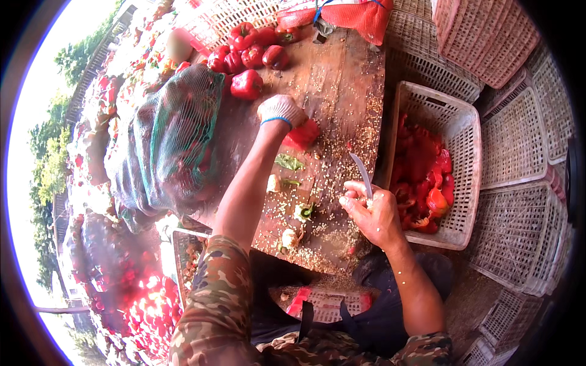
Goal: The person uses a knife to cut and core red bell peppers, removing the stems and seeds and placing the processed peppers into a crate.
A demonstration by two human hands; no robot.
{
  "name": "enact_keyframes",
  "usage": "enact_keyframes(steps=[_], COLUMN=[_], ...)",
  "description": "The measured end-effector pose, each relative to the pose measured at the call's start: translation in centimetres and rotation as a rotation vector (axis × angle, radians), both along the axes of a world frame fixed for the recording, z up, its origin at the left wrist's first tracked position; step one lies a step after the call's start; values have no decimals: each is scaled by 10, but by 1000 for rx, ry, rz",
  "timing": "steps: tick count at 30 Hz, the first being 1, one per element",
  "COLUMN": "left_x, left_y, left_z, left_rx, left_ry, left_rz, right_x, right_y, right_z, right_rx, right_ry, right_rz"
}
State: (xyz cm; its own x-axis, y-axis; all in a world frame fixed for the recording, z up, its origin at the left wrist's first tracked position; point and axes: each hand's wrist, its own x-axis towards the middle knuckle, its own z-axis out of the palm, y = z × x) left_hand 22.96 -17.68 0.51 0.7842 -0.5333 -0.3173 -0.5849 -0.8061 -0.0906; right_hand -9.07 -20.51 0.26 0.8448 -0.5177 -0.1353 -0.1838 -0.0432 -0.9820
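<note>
My left hand (283, 112), in a white knit glove with a blue cuff edge, is curled at a red bell pepper (303, 135) over the wooden tabletop (339, 87). Its fingertips are largely hidden. Bare and dotted with seeds, my right hand (376, 214) grips a small curved knife (362, 173), blade pointing away from me. Between my hands and nearer my body lie a green leaf piece (289, 162) and cut pepper cores, one with a green stem (303, 212). Loose pale seeds cover much of the wood.
Whole red peppers (247, 84) sit at the far left, beside a stuffed green mesh sack (178, 132). To the right, a plastic crate (462, 183) holds red pepper pieces (423, 178). Stacked crates (512, 137) stand beyond it. A red mesh bag (361, 18) lies at the far edge.
</note>
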Motion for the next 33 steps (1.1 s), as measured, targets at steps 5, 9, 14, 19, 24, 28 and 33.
enact_keyframes(steps=[5, 9, 14, 19, 24, 28, 33], left_x=[-28, -25, -74, -103, -151, -170, -180], left_y=[54, 80, 81, 96, 94, 99, 113], left_z=[-28, -64, -50, -48, -15, 21, 14], left_rx=[-12, -189, -511, -968, -1249, -846, -1343], left_ry=[36, 128, 285, 502, 734, 733, 930], left_rz=[-123, -79, 253, 439, 470, 451, 281], right_x=[2, 19, 48, 54, 46, 38, 36], right_y=[8, 27, 39, 32, 15, 6, 0], right_z=[-9, -33, -75, -74, -74, -54, -18], right_rx=[212, 245, -215, -1, -76, -111, -21], right_ry=[48, 164, 74, 141, -54, -1, -218], right_rz=[0, 178, 69, -32, -128, -68, -123])
